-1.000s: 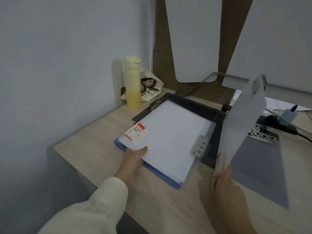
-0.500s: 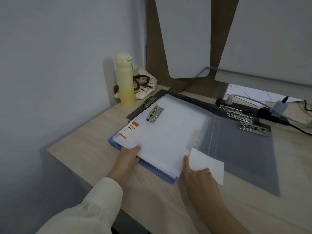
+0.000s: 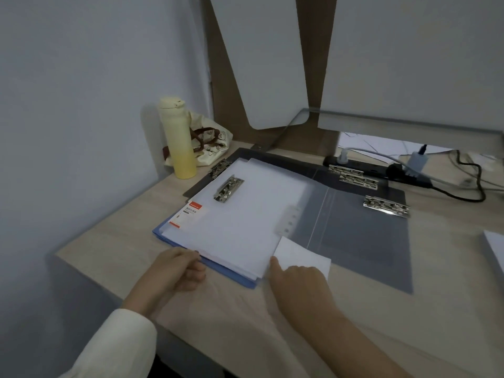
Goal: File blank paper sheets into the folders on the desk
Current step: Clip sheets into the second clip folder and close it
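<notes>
A translucent folder [image 3: 354, 230] lies open on the desk, its cover flat to the right. Blank white sheets [image 3: 245, 214] lie on its left half under a metal clip [image 3: 228, 189]. A blue folder [image 3: 237, 276] shows beneath them, and a dark folder [image 3: 286, 159] lies underneath at the back. My left hand [image 3: 174, 271] is at the near edge of the sheets, with its thumb on top and its fingers curled against the edge. My right hand [image 3: 297, 279] lies palm down, its forefinger at the sheets' near right corner, partly over a small white slip [image 3: 302, 255].
A yellow bottle [image 3: 178, 148] and a cloth bag [image 3: 212, 143] stand at the back left by the wall. A power strip [image 3: 381, 170] with plugs and cables runs along the back right. More white paper [image 3: 495, 246] lies at the right edge. The desk's front edge is near my arms.
The translucent cover, held raised by my right hand, now lies flat to the right. That hand came down beside the sheets. My left hand slid back from the paper to its near edge.
</notes>
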`<state>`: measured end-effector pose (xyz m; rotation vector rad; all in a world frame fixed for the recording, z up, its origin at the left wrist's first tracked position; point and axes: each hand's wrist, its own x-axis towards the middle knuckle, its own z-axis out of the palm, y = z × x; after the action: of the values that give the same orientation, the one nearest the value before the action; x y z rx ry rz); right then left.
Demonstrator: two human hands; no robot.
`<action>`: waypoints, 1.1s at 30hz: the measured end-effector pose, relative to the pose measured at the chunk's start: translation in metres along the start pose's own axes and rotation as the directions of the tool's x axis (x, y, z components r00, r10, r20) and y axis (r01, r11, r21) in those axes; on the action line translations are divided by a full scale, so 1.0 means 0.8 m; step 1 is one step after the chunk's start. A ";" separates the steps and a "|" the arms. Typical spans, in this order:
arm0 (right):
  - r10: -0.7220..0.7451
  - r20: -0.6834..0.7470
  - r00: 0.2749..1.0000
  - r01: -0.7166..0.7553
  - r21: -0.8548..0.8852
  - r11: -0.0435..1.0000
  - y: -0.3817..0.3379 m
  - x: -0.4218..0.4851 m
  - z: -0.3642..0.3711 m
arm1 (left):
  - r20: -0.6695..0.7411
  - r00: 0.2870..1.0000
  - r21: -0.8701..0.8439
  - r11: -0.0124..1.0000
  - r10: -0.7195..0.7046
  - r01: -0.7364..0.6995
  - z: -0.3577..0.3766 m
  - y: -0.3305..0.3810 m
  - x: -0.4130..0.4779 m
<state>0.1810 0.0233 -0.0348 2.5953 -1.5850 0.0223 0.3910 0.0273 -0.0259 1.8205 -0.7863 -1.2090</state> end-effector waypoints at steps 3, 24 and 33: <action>0.031 -0.040 0.999 -0.029 0.050 0.998 0.025 -0.023 -0.019 | -0.057 0.971 0.102 0.969 0.233 -0.226 0.013 0.016 -0.023; 0.769 0.008 0.639 -0.764 0.119 0.634 0.311 -0.243 -0.006 | 0.831 0.555 0.034 0.991 0.043 -0.128 0.456 0.032 -0.146; 0.756 0.028 0.654 -0.753 0.127 0.646 0.311 -0.251 0.006 | 0.828 0.529 0.127 0.981 -0.186 0.146 0.500 0.052 -0.140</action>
<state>-0.1320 0.0882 -0.0330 1.7636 -2.6015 0.2285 -0.0244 -0.0105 -0.0312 1.2685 -1.1641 -2.2857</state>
